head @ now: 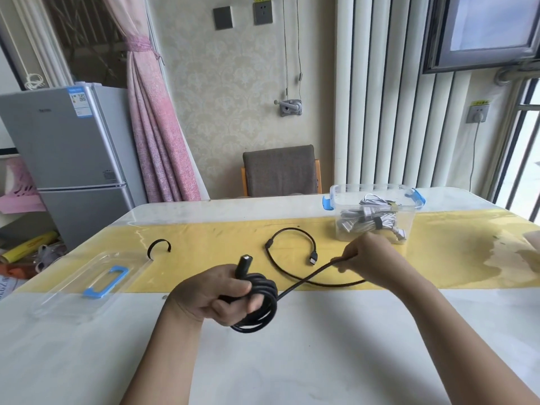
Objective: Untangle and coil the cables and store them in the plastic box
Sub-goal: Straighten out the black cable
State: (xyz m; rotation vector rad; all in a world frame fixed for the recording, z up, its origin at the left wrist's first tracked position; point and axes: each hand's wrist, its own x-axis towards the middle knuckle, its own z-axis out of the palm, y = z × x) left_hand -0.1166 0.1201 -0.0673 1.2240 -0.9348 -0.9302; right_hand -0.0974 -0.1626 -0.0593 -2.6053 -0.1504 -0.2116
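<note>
We see the left hand [214, 293] closed around a coil of the black cable [266, 287], held just above the surface [321, 346]. Its fingers [229, 311] are curled tight through the loops and the thumb lies across the top of them. A thick connector end [244, 262] sticks up out of the fist, and the lower turns of the coil hang below the knuckles.

From the coil, one strand runs up and to the right to the right hand [372, 258]. There the fingers [349, 256] are drawn narrow and pinch the strand between thumb and fingertips, with the hand lifted off the surface. Past that pinch, the rest of the cable lies on the yellow runner [204, 260]. It sweeps back to the left, then curves round in an open loop that ends in a USB plug [312, 259].

The plastic box [377, 200] stands open on the runner just behind the right hand, with bundled grey cables [366, 220] inside. Its clear lid [87, 283], which has a blue handle, lies flat well to the left. A curled black strap [159, 246] sits near the lid's far corner.
</note>
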